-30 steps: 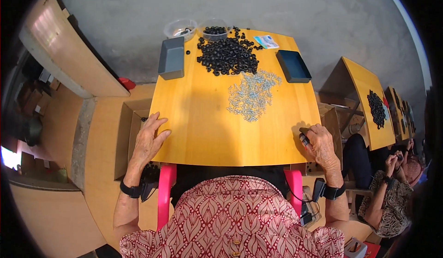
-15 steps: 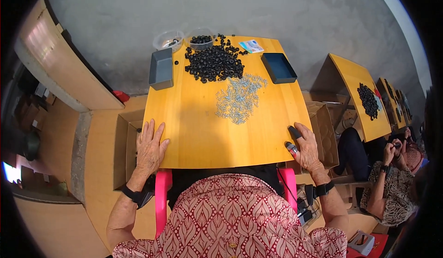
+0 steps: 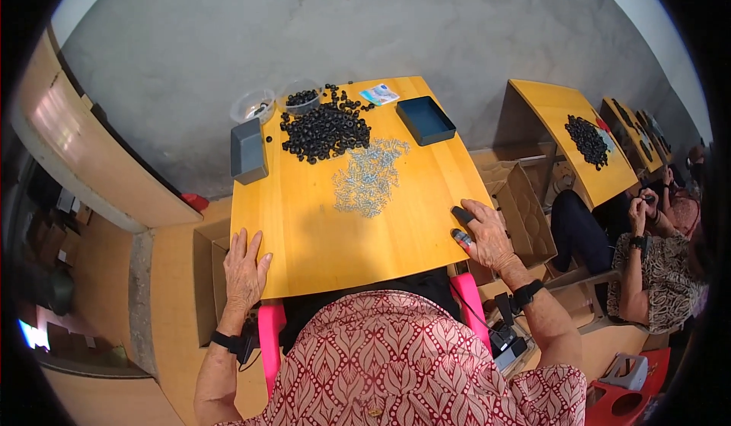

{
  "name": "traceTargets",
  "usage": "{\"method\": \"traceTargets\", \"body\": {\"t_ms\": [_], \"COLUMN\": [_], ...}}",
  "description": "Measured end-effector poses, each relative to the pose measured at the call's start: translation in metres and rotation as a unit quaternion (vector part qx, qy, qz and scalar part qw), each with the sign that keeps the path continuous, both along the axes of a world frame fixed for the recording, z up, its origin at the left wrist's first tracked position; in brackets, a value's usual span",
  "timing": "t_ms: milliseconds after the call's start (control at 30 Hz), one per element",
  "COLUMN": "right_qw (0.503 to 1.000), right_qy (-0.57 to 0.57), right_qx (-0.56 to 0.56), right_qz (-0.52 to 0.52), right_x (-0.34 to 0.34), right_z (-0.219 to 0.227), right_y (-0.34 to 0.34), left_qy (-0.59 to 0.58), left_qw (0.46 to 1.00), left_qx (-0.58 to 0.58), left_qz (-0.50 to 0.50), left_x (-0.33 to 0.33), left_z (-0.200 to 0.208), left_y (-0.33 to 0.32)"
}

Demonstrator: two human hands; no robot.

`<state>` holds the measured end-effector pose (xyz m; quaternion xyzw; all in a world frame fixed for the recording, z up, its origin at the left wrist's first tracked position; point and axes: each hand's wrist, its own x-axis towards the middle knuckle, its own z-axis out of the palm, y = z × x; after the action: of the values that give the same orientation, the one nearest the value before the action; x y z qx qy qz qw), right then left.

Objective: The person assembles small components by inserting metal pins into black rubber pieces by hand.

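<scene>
My left hand (image 3: 245, 271) rests flat on the left edge of the yellow table (image 3: 304, 262), fingers stretched out and holding nothing. At the right edge lies my right hand (image 3: 484, 234), fingers apart, with dark covers on the thumb and a finger. Beyond both hands, a scattered pile of small silvery screw-like pieces (image 3: 369, 178) covers the middle of the tabletop. Behind it is a heap of black ring-shaped parts (image 3: 324, 131). A grey tray (image 3: 249, 150) stands at the far left and a dark blue-black tray (image 3: 426, 120) at the far right. Neither hand touches these things.
Two clear round tubs (image 3: 252, 107) and a printed card (image 3: 378, 95) sit at the table's back. Cardboard boxes (image 3: 525, 213) flank the table. At the right, another person (image 3: 655, 274) sits beside a second yellow table (image 3: 601, 175) bearing black parts.
The view has shifted and tilted, so the table appears further left and turned. Both hands stay at the table's edges; the right one seems slightly further onto the tabletop.
</scene>
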<state>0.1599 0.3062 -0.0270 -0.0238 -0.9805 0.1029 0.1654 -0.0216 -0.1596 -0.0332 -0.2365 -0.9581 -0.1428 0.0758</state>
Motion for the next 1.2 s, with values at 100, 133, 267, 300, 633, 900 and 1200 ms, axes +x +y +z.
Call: {"method": "traceTargets", "body": {"t_ms": [100,133,267,300,633,900,1200], "right_qw": [1.0,1.0,1.0,1.0,1.0,1.0,1.0], "right_qy": [-0.013,-0.016,-0.01,-0.008,-0.003,0.014,0.001], "right_qx": [-0.001,-0.001,0.0,-0.001,-0.003,-0.019,-0.003], "right_qz": [-0.009,-0.009,-0.002,-0.004,-0.001,0.002,0.004], "right_x": [0.0,0.0,-0.001,0.0,-0.001,0.001,0.002], "right_z": [-0.002,-0.004,-0.01,-0.01,-0.013,-0.016,-0.016], "right_y": [0.001,0.003,0.006,0.006,0.008,0.01,0.015], "left_qy": [0.008,0.003,0.001,-0.006,-0.011,-0.011,-0.008], "left_qw": [1.0,1.0,1.0,1.0,1.0,0.999,0.999], "left_qx": [0.009,0.014,0.021,0.023,0.025,0.029,0.049], "left_qz": [-0.004,-0.004,-0.002,0.003,0.006,0.005,0.005], "left_x": [-0.001,-0.001,0.002,0.002,0.004,0.004,0.006], "left_z": [-0.001,-0.001,-0.001,-0.001,0.001,0.001,0.003], "left_y": [0.001,0.001,0.001,0.003,0.005,0.008,0.009]}}
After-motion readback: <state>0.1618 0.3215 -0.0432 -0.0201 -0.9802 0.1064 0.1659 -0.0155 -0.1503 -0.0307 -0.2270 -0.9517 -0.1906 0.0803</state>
